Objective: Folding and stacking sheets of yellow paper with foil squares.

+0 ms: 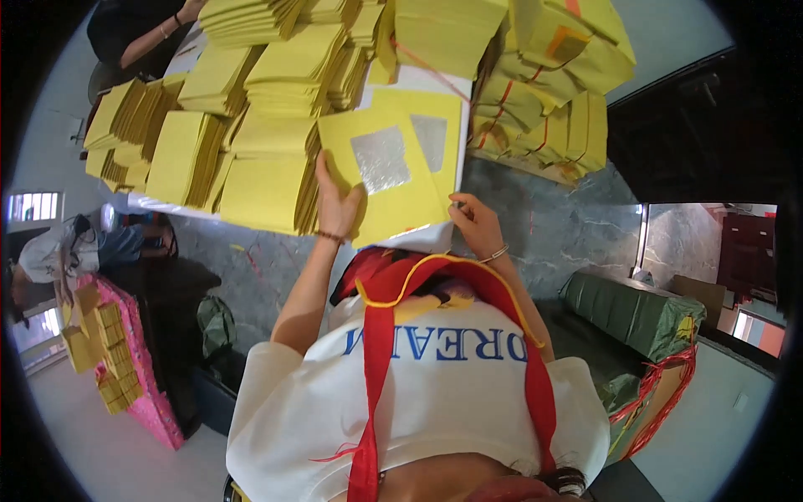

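Note:
A yellow paper envelope (340, 135) with a clear, shiny window lies slanted at the near edge of the table. My left hand (337, 207) holds its left side, thumb over the paper and a finger along the edge. Under it, to the right, a second windowed envelope (447, 117) shows in part. At the lower right corner of these envelopes is my right hand (478, 224), fingers closed in a pinch. A small dark thing sticks out of the pinch; its kind is too small to tell.
Stacks of yellow envelopes (268, 180) crowd the white table (418, 79). Bundles tied with red string (577, 125) stand to the right. Another person's arm (155, 42) reaches in at far left. A second person (63, 251) is by a pink-covered table (142, 360). Green-wrapped bales (631, 314) lie right.

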{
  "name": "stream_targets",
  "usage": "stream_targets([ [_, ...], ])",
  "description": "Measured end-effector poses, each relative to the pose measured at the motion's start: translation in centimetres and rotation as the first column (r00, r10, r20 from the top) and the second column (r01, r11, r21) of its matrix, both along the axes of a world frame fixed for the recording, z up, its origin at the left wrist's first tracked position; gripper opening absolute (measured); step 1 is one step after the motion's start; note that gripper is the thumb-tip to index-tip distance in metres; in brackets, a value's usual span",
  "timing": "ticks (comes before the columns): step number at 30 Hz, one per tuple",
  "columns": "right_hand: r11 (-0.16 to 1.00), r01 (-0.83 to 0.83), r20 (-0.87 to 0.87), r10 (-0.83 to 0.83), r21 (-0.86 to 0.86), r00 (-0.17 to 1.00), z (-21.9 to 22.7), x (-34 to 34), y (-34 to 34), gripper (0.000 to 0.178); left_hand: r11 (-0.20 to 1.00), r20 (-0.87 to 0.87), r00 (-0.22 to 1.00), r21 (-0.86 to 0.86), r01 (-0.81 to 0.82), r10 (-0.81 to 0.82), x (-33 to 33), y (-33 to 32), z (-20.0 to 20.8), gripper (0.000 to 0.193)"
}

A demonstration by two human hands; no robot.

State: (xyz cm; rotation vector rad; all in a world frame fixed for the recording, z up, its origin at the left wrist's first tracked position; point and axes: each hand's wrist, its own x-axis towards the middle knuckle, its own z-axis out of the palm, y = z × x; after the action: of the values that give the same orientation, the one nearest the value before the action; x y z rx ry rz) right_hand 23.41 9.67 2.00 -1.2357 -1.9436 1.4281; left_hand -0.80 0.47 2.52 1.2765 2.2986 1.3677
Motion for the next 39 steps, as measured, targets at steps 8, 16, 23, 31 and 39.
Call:
stream_targets([
  [8, 0.993, 0.112, -0.159, -0.116, -0.036, 0.980, 1.2, 3.0, 4.2, 0.024, 0.954, -0.391, 0.909, -0.300, 0.025, -0.147, 2.7, -1.0, 5.0, 0.059],
  [16, 0.974, 0.181, -0.327, -0.217, -0.139, 0.920, 2.4, 5.0, 10.2, 0.023, 0.940, -0.544, 0.777, -0.293, 0.178, -0.317, 4.0, 3.4, 10.2, 0.045],
  [23, 0.933, 0.283, -0.514, -0.359, -0.223, 0.779, 5.4, 6.3, 22.0, 0.025, 0.822, -0.442, 0.695, -0.269, 0.501, -0.568, 7.1, 10.7, 12.6, 0.041],
  [31, 0.869, 0.309, -0.644, -0.493, -0.385, 0.585, 9.7, 4.4, 33.3, 0.034, 0.705, -0.343, 0.627, -0.189, 0.684, -0.700, 9.1, 15.9, 13.4, 0.033],
  [39, 0.722, 0.284, -0.593, -0.685, -0.631, 0.422, 10.1, 2.4, 39.4, 0.031, 0.675, -0.218, 0.665, 0.035, 0.737, -0.715, 8.5, 28.7, 15.0, 0.020],
])
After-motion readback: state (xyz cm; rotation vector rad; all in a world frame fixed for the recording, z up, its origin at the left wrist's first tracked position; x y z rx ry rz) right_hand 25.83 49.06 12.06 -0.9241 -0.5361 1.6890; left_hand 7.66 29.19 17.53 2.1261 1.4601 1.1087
